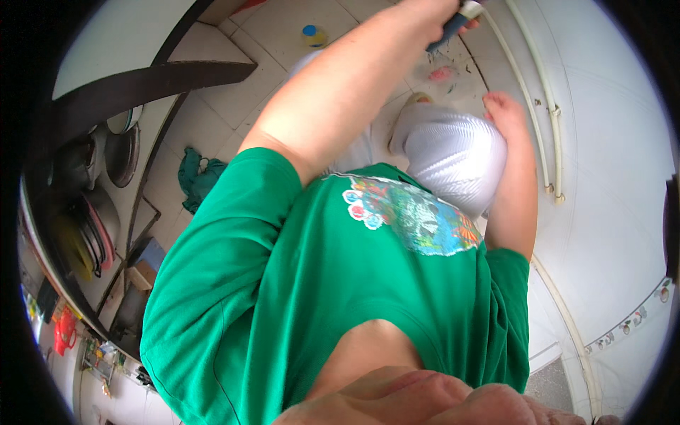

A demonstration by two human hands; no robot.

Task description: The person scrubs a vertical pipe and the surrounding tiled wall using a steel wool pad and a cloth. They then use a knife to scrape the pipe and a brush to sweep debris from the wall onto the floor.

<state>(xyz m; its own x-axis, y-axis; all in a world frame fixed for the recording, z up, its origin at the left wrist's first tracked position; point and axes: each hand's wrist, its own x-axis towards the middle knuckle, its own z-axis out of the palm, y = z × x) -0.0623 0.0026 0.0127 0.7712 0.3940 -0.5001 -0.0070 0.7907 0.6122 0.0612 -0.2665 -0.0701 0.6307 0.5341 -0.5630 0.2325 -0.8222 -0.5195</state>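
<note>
My left hand (451,21) is at the top edge, its arm stretched across the view. It grips the dark handle (448,33) of a tool with a pale collar, whose far end is cut off by the frame. My right hand (503,111) is beside my raised knee in pale grey, shiny trousers (457,154); its fingers are curled and nothing shows in them. Between the hands and my shoe (419,99), a blurred pink-red thing (440,73) and small dark scraps lie on the tiled floor.
A blue-capped container (314,36) with yellowish contents and a crumpled green cloth (199,175) are on the floor. Left, an open cabinet (207,74) holds pans (122,154). Pale pipes (550,106) run along the right wall. A red jug (65,329) is at lower left.
</note>
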